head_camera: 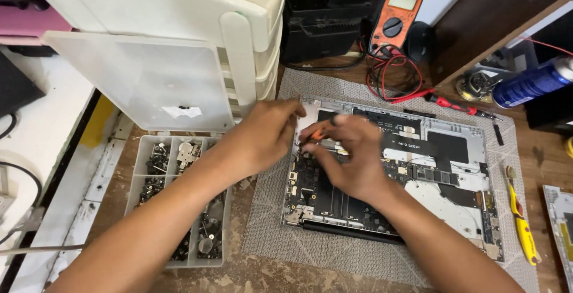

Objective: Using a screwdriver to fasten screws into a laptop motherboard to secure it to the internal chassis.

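An opened laptop base (459, 149) lies on a grey woven mat (334, 251), its dark circuit board and silver frame exposed. My right hand (352, 155) hovers over the board's upper left part, fingers curled around a small orange-handled tool (316, 133). My left hand (265, 135) rests at the laptop's upper left corner, its fingertips touching the frame beside the tool's tip. What lies under the fingers is hidden.
A clear compartment tray (138, 164) with several small screws and metal parts sits left of the mat. A white plastic drawer unit (239, 48) stands behind it. An orange multimeter (397, 15) with red leads, a blue spray can (534, 82), and a yellow cutter (520, 218) lie around.
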